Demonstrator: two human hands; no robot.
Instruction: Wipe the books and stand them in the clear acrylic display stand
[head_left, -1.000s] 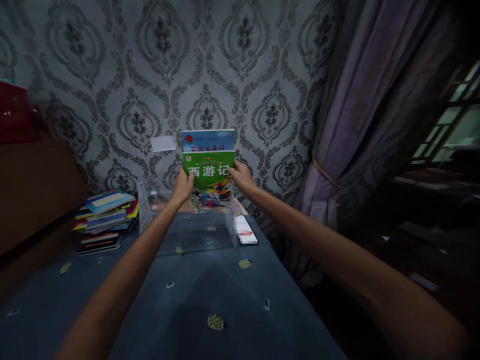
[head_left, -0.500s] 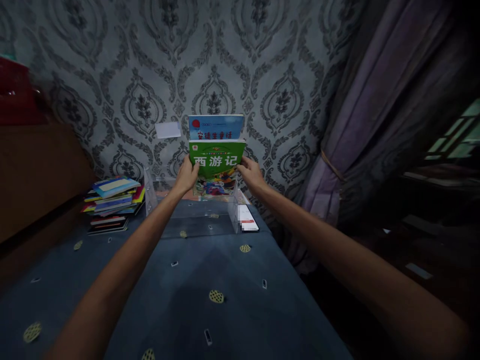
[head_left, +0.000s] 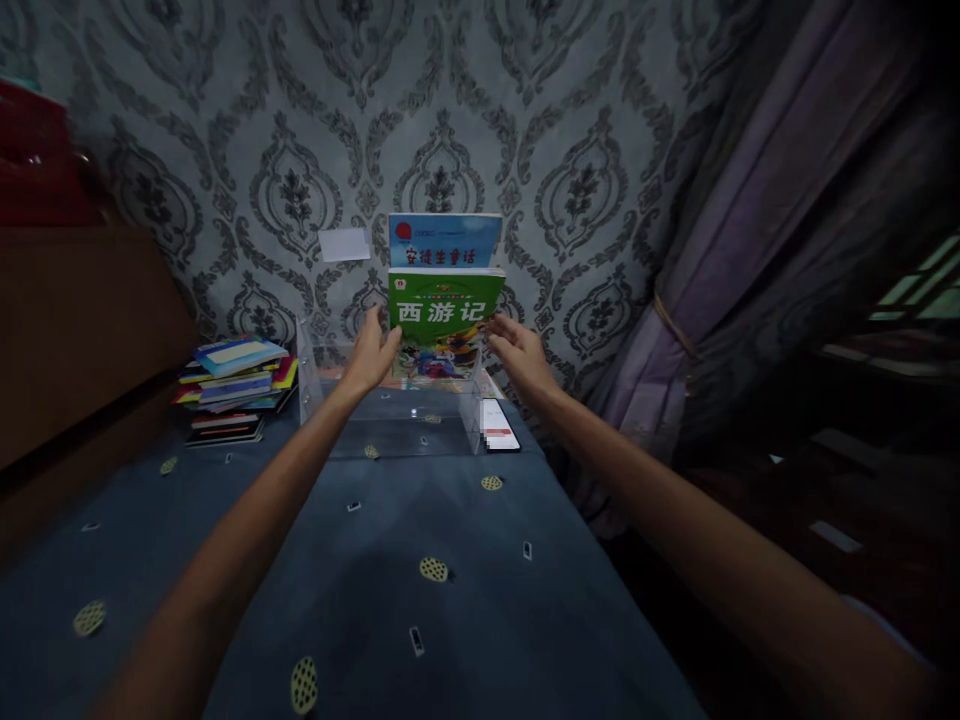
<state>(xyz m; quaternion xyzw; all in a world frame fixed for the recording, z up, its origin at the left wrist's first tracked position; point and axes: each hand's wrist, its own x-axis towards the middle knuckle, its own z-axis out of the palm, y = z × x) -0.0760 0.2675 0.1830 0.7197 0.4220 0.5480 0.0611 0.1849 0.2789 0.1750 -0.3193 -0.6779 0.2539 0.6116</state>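
A green picture book (head_left: 447, 312) with white Chinese characters stands upright in a clear acrylic stand (head_left: 471, 420). Behind it, a blue book (head_left: 445, 240) with red characters rises higher. On the green book's left edge side is my left hand (head_left: 369, 352), open, with thumb and fingers apart and the thumb tip close to the cover. My right hand (head_left: 523, 352) is open at the opposite edge, its fingertips very near the book; whether they still touch it I cannot tell. The books' lower parts are seen through the clear plastic.
To the left lies a pile of books (head_left: 238, 385) beside a brown box (head_left: 82, 330) with a red object (head_left: 37, 160) on top. A phone (head_left: 501, 426) with a lit screen rests right of the stand. A dark blue patterned cloth (head_left: 360, 570) covers the surface; a purple curtain (head_left: 660, 330) hangs at right.
Both hands have loosened from the green book and drawn slightly outward from its edges. The books stay upright in the stand. The view has shifted a little.
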